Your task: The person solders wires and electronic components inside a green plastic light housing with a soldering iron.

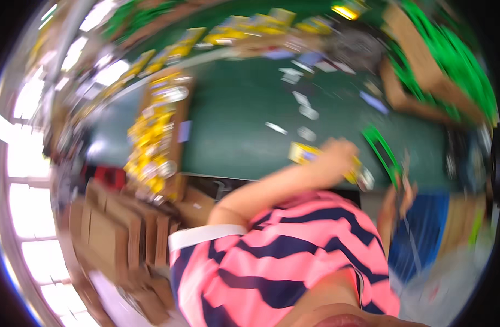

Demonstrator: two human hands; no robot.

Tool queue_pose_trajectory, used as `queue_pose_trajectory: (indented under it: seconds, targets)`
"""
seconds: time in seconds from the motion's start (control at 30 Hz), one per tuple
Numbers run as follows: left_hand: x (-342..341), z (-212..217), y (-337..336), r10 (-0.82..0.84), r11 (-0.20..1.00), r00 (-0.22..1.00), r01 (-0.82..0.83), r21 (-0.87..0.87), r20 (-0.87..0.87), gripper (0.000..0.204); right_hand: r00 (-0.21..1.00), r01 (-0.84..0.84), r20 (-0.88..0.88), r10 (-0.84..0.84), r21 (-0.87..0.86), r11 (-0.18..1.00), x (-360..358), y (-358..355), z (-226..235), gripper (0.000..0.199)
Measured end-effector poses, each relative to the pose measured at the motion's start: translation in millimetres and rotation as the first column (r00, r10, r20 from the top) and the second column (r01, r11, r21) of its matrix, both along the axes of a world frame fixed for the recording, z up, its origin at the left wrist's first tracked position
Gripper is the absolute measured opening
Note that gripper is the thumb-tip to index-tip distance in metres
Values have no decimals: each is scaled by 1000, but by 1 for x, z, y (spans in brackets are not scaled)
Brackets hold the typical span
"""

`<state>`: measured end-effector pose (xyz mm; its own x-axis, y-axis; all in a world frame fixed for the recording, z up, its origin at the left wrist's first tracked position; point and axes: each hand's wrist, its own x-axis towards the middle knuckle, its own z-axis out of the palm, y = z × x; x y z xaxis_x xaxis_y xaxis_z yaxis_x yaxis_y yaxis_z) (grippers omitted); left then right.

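Observation:
My left forearm crosses in front of my striped shirt, and my left hand (pixel 338 159) is closed at the near edge of the green table (pixel 233 120). Out of its right side sticks a yellow package (pixel 354 171) with a pale, clear-looking end. Another yellow piece (pixel 304 153) shows left of the fingers; whether it is part of the same package I cannot tell. My right hand (pixel 405 195), farther right, has its fingers closed at the lower end of a long green frame (pixel 383 154) with an open middle. Motion blurs both hands.
Yellow packages (pixel 152 136) fill a cardboard box at the left. Green items (pixel 451 65) fill another box at the far right. Small white cards (pixel 301 99) lie scattered mid-table. Folded cardboard (pixel 111 231) stands at lower left, a blue bin (pixel 421 234) at lower right.

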<state>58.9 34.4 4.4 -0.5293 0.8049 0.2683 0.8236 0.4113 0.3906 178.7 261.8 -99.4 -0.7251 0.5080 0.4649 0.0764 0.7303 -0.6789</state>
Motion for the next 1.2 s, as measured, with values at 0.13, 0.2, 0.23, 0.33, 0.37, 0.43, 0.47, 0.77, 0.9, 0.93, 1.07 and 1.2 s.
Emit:
queue_pose_trajectory:
  seconds: [0.13,0.2,0.23,0.33,0.37,0.43,0.47,0.77,0.9,0.93,1.07,1.2]
  targets:
    - [0,-8,1,-129,992,990,129,-15,-56,10,987,-133,-31,158,391,911,13,-8,22,25]
    - [5,-18,3,-138,980,990,141,143,-26,10,985,-135,-43,168,417,899,15,-5,25,27]
    - [7,-18,1,-145,977,989,142,159,3,10,980,-144,-63,187,419,896,15,-3,25,27]
    - [14,-21,-4,-85,955,990,48,292,113,10,981,-165,-26,194,426,890,2,-4,28,25]
    - [16,-20,-2,-63,912,973,-34,408,220,11,971,-202,-37,238,417,886,-1,-3,30,25]
    - [16,-18,-5,-6,909,946,-130,396,324,10,961,-235,-48,274,385,892,-7,-2,31,26]
    - [16,-16,-5,53,900,900,-231,371,432,10,962,-227,-53,268,390,893,-8,-2,29,26]
    - [11,-16,3,-140,501,698,-562,658,703,12,853,-512,-43,520,-256,820,-35,-21,38,39]
    - [6,-10,-1,22,547,724,-586,598,689,7,801,-522,13,598,-472,710,-34,-23,54,41]
    - [5,-7,-3,61,586,716,-590,556,696,8,818,-492,32,574,-477,728,-31,-21,53,41]
    - [-8,1,-25,307,787,942,-330,521,132,10,764,-557,97,638,-399,729,-23,-20,62,44]
    - [-15,-1,-25,240,861,957,-289,418,165,9,812,-557,67,579,-207,805,-23,-30,68,42]
